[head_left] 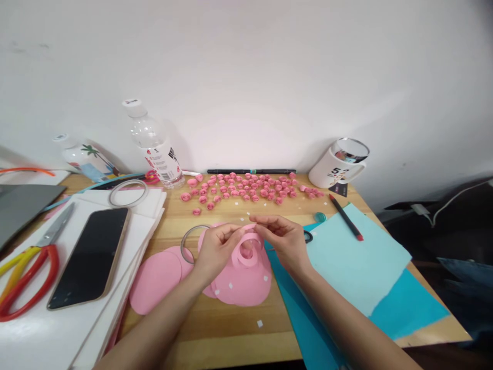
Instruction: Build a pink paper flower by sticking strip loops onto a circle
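Between both hands, above the middle of the table, is a pink paper spiral strip (pixel 246 261) hanging in loose coils. My left hand (pixel 220 250) pinches its upper edge from the left, thumb against fingers. From the right, my right hand (pixel 284 239) pinches the same strip near its top. Below the coils lie pink paper circles (pixel 242 288), with more pink circles (pixel 156 280) to the left. A grey tape ring (pixel 185 244) lies beside my left hand. Small rolled pink paper roses (pixel 246 187) spread in rows beyond my hands.
Left are scissors (pixel 42 252), a phone (pixel 90 257), white paper (pixel 50 339), a clear tape roll (pixel 128 193) and two bottles, including a clear bottle (pixel 157 149). Right are blue paper sheets (pixel 354 262), a red-tipped marker (pixel 346 218) and a white mug (pixel 333 167). Behind stands a wall (pixel 246 77).
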`<state>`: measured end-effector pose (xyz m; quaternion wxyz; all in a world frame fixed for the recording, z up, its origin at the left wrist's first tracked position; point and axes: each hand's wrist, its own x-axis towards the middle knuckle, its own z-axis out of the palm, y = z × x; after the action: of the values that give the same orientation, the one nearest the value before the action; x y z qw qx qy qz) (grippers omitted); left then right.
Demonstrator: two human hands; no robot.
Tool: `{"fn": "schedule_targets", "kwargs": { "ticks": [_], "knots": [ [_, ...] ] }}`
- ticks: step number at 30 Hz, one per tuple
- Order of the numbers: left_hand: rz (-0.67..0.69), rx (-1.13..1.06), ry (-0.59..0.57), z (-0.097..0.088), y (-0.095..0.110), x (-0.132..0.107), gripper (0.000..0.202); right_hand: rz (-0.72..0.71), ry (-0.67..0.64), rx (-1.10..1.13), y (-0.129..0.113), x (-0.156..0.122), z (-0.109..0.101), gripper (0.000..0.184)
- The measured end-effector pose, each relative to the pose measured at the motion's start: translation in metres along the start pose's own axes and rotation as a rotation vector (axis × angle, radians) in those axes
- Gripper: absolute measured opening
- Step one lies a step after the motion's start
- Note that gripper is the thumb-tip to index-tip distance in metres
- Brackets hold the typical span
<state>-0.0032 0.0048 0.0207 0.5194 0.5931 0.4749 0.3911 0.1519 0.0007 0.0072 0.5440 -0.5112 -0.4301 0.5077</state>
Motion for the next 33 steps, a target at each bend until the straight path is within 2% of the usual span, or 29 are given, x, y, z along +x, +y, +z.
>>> {"fn": "schedule_targets", "kwargs": {
  "ticks": [6, 21, 28, 33],
  "knots": [
    [-0.023, 0.011, 0.021, 0.0007, 0.0000, 0.0001, 0.021, 0.069, -0.061, 0.046, 0.0041, 0.0010, -0.0020, 0.031],
    [-0.029, 0.027, 0.051, 0.0000, -0.0043, 0.0004, 0.018, 0.092, -0.055, 0.066, 0.0017, 0.0019, -0.0043, 0.033],
    [0.014, 0.083, 0.017, 0.0008, -0.0010, -0.0018, 0.019, 0.047, -0.106, 0.052, 0.0028, 0.0017, -0.0026, 0.020],
    [0.022, 0.120, 0.078, 0.0008, 0.0016, -0.0016, 0.014, 0.052, -0.131, 0.069, 0.0037, 0.0023, -0.0041, 0.015]
  ]
}}
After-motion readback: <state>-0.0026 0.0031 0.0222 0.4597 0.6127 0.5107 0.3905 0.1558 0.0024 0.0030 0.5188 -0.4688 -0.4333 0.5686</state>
